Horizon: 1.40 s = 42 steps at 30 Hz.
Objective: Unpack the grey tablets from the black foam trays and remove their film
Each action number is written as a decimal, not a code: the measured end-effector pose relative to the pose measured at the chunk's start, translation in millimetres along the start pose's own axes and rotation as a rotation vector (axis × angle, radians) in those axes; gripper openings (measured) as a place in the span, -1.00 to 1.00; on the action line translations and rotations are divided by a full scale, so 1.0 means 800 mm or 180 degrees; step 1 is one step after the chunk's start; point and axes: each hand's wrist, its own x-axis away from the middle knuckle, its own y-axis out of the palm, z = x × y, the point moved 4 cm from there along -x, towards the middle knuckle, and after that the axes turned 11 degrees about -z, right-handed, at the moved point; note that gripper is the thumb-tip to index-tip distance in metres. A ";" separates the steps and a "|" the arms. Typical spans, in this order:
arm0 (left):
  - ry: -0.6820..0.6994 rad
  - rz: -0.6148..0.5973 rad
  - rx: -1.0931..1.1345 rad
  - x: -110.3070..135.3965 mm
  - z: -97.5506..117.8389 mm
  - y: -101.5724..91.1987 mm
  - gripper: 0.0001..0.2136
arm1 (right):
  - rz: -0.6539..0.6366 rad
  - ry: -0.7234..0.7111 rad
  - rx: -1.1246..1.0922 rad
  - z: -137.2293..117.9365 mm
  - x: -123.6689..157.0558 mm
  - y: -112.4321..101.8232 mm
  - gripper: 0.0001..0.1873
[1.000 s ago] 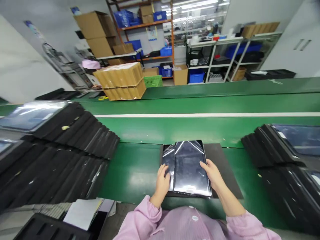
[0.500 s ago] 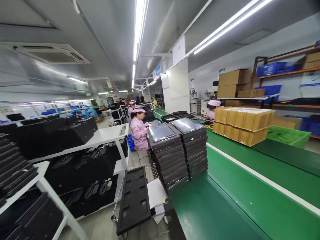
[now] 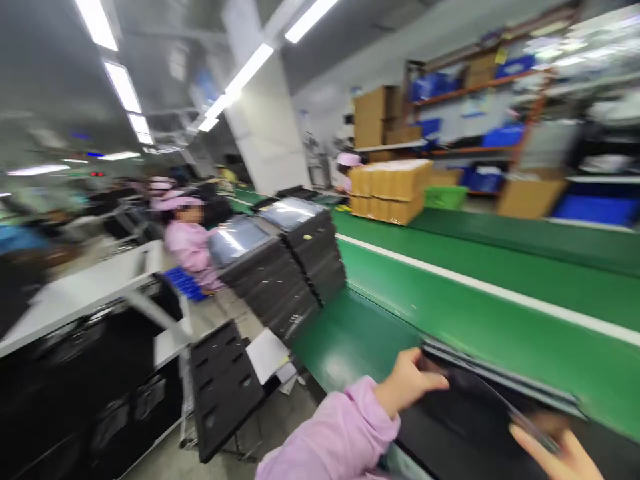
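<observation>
My left hand comes in from a pink sleeve and is closed on the left edge of a dark, glossy flat panel, thumb lying over its face. At the lower right, my right hand pinches the panel's other side; part of this hand is out of frame and blurred. Behind the panel runs a long grey edge strip; whether it belongs to the panel I cannot tell. Black material lies beneath, over the green work surface.
Two stacks of black foam trays stand ahead, flat screens on top. A black tray leans beside white papers. A pink-clad person sits beyond. Yellow-brown boxes stand across the green bench.
The view has swung to the right and tilted. Both my hands and the dark panel, unseen half a second ago, are now in the lower right.
</observation>
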 end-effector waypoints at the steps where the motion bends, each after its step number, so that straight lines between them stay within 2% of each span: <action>1: -0.0051 -0.0186 0.0037 -0.003 0.002 0.005 -0.50 | 0.0239 0.0060 -0.0152 0.011 0.023 -0.016 -0.40; 2: -0.0085 -0.0358 0.0090 -0.006 0.003 0.009 -0.47 | 0.0452 -0.0017 -0.0358 0.016 0.044 -0.028 -0.34; 4: 0.0054 -0.0585 0.0202 -0.013 0.007 0.010 -0.41 | 0.0658 -0.0522 -0.0827 0.011 0.070 -0.042 -0.35; 5: 0.0404 -0.0678 0.0187 -0.016 0.013 0.008 -0.38 | 0.0639 -0.0952 -0.1102 0.003 0.077 -0.044 -0.43; 7: 0.0833 -0.0901 0.0017 -0.017 0.019 0.005 -0.44 | 0.0475 -0.1345 -0.1328 -0.007 0.081 -0.042 -0.55; 10: 0.1257 -0.1130 -0.0280 -0.010 0.024 0.002 -0.58 | 0.0357 -0.1469 -0.1428 -0.012 0.082 -0.035 -0.60; 14: 0.1559 -0.1223 -0.0258 -0.005 0.028 0.003 -0.63 | 0.0312 -0.1542 -0.1414 -0.011 0.089 -0.032 -0.60; 21: 0.1710 -0.1294 -0.0279 -0.011 0.033 0.005 -0.68 | 0.0253 -0.1767 -0.1458 -0.021 0.087 -0.035 -0.63; 25: 0.1587 -0.1267 -0.0373 -0.015 0.034 0.000 -0.67 | 0.0237 -0.1816 -0.1451 -0.028 0.079 -0.038 -0.60; 27: 0.1463 -0.1272 -0.0405 -0.018 0.026 -0.005 -0.62 | 0.0200 -0.1908 -0.1323 -0.022 0.074 -0.040 -0.59; 28: 0.1344 -0.1256 -0.0402 -0.020 0.018 -0.009 -0.59 | 0.0180 -0.1858 -0.1141 -0.014 0.071 -0.040 -0.56; 30: 0.0824 -0.0952 -0.0371 -0.032 -0.007 -0.018 -0.50 | 0.0126 -0.1307 -0.0542 0.011 0.064 -0.037 -0.52; 32: 0.0218 -0.0341 -0.0347 -0.048 -0.038 -0.026 -0.47 | 0.0052 -0.0509 0.0021 0.038 0.060 -0.030 -0.58; 34: -0.0181 0.0255 -0.0352 -0.069 -0.064 -0.025 -0.51 | 0.0005 -0.0025 0.0306 0.048 0.063 -0.023 -0.67; 36: -0.0347 0.0511 -0.0367 -0.090 -0.079 -0.008 -0.53 | 0.0055 0.0112 0.0628 0.032 0.068 -0.016 -0.61; 38: -0.0507 0.0518 -0.0359 -0.106 -0.087 0.020 -0.52 | 0.0175 0.0344 0.1181 0.001 0.073 -0.010 -0.41; 40: -0.0534 0.0456 -0.0346 -0.115 -0.086 0.049 -0.55 | 0.0281 0.0692 0.1721 -0.032 0.074 -0.005 -0.32; 42: -0.0388 0.0389 -0.0321 -0.117 -0.077 0.071 -0.56 | 0.0258 0.0996 0.2000 -0.052 0.071 0.001 -0.34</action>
